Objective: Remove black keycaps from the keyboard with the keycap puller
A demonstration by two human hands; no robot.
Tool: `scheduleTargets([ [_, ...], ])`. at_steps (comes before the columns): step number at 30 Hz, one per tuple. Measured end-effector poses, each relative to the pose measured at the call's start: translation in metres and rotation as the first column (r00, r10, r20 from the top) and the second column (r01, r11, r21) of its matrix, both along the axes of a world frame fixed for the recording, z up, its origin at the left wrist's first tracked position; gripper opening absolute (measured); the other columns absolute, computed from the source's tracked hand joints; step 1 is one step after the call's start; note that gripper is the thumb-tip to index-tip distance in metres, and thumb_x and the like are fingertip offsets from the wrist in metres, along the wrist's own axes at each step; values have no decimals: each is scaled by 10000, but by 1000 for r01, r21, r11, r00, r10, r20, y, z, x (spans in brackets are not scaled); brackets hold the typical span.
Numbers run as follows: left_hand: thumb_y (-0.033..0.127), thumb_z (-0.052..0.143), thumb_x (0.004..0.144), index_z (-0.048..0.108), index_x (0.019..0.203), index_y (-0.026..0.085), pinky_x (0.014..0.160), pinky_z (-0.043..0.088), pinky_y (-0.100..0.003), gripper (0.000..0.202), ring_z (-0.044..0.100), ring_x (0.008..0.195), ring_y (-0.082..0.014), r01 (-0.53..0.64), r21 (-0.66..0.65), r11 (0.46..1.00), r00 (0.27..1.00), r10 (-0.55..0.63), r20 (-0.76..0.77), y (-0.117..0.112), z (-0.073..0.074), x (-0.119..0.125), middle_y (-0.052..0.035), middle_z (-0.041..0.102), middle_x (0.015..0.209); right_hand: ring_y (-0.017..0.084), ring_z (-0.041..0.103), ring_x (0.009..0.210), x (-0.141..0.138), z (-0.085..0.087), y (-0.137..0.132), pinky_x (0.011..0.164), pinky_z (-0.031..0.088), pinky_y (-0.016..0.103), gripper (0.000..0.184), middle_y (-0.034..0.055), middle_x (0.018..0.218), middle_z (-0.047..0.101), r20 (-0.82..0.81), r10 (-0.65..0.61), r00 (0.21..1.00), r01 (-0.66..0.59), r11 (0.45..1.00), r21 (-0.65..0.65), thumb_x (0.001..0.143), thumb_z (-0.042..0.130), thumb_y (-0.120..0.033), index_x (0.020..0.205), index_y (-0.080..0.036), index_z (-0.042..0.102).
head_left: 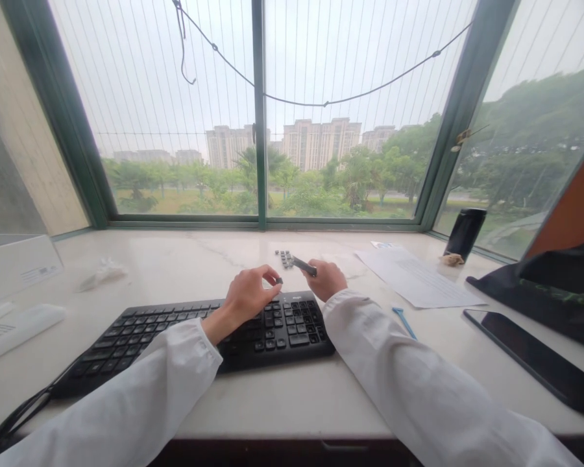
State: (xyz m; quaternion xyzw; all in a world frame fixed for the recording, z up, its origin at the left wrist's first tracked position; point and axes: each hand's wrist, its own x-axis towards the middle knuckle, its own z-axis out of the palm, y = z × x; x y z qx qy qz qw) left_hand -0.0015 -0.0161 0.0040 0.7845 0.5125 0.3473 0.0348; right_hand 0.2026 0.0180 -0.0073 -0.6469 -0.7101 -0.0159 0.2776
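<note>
A black keyboard [292,344] lies on the white counter, and some keys at its right end look like bare sockets. Above its right half, my left hand [253,292] pinches a small dark keycap [279,281] between thumb and fingers. My right hand [327,279], just past the keyboard's far right corner, is closed around a tool with a flat dark handle [304,266]. Its lighter tip points left toward the keycap; its exact kind is unclear. Several loose keycaps [285,255] lie in rows on the counter beyond the hands.
Right of the keyboard are a blue plastic tool [404,322], a paper sheet [418,275], a phone [530,357], a black can [465,233] and a black bag [549,292]. A crumpled plastic bag [102,274] and white boxes [22,266] lie left. Windows stand behind.
</note>
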Motion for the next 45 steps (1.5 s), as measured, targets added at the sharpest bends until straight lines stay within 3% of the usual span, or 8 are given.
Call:
scheduleTargets([
  [10,447,596,777,697,939,305,713,456,-273,237,653,771,-173,-67,-41,997,985,59,-162,21,12,-12,52,725,861,201,618,761,9,-1,6,633,386,280,318,72,856,680,74,-40,996,46,996,-76,901,411,-430,913,-243,668],
  [15,463,616,757,714,947,305,742,464,-261,266,647,823,-176,-99,-86,991,964,74,-257,62,21,-8,37,728,884,213,632,805,10,-3,9,674,419,299,284,87,909,673,125,-29,992,43,994,-105,887,433,-382,949,-233,666],
  [18,448,629,747,714,942,317,772,461,-263,249,641,859,-178,-175,-122,977,947,133,-293,95,23,-1,42,726,899,239,640,817,12,-4,10,678,437,320,268,114,917,669,180,-40,983,63,990,-128,852,471,-354,942,-204,675],
  [23,392,659,734,721,924,284,773,448,-234,227,633,902,-173,-272,-168,948,918,203,-340,144,17,10,7,725,950,262,648,839,15,-5,10,688,458,346,250,137,929,668,224,-31,974,68,984,-162,810,497,-290,936,-183,685],
  [28,411,660,740,725,929,268,789,445,-249,245,628,942,-197,-312,-168,935,906,239,-350,174,6,18,-38,709,1029,268,651,848,14,-2,8,692,467,352,248,137,921,674,243,-20,970,59,986,-153,797,508,-279,933,-177,690],
  [37,317,664,738,731,926,248,783,461,-281,211,637,934,-229,-343,-142,929,881,266,-391,198,-15,28,-82,707,1007,253,645,898,12,-1,5,735,462,338,268,148,953,674,224,-14,975,54,983,-176,809,512,-277,980,-175,691],
  [45,296,663,733,734,920,235,792,472,-298,209,640,946,-250,-338,-115,934,867,262,-423,204,-20,30,-108,703,986,262,652,863,12,-5,9,706,469,349,239,133,894,682,240,3,971,33,989,-145,786,528,-270,935,-185,694],
])
